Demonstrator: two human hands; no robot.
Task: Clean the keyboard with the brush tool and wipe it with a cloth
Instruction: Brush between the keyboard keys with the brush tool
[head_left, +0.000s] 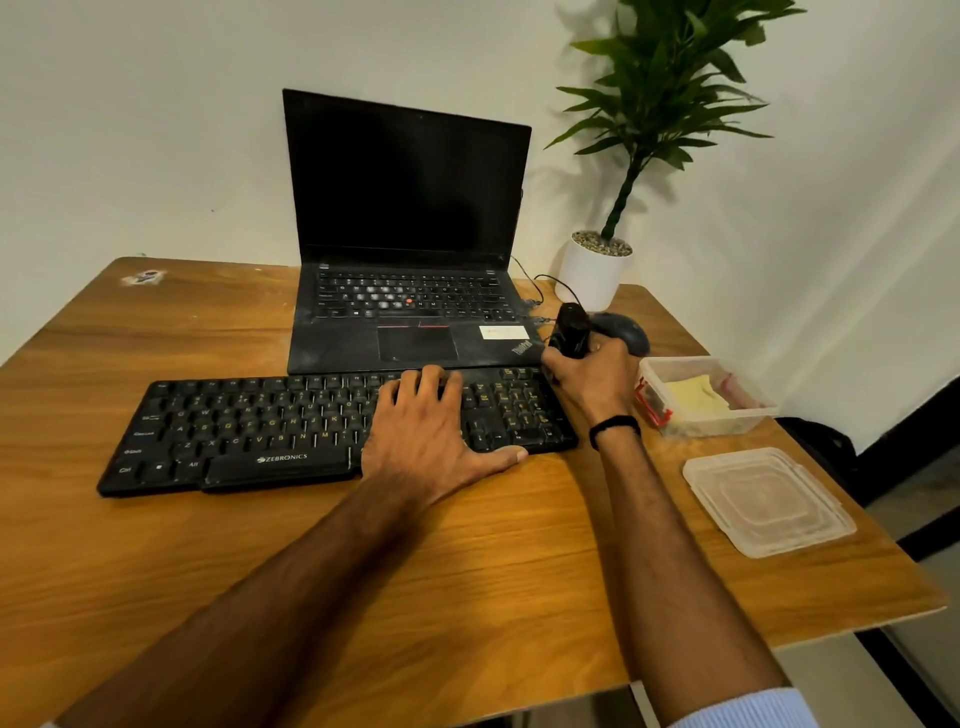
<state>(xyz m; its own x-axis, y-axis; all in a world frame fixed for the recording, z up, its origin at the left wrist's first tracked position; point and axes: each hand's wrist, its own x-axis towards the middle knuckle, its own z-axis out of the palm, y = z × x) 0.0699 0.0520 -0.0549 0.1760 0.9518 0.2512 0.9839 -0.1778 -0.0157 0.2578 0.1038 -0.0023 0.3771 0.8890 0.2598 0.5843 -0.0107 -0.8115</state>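
Observation:
A black Zebronics keyboard (249, 431) lies across the wooden table (467, 571) in front of a laptop. My left hand (431, 436) rests flat on the keyboard's right-centre keys, fingers spread, thumb on the front edge. My right hand (592, 376) hovers at the keyboard's far right corner, closed around a black brush tool (571, 325) whose top sticks up above the fist. A yellow cloth (696, 395) lies inside an open clear plastic box (748, 418) to the right of the keyboard.
An open black laptop (410, 208) stands behind the keyboard. A dark mouse (626, 330) and cables lie beside it. A white potted plant (595, 267) stands at the back right. The box's clear lid (766, 501) lies near the table's right edge.

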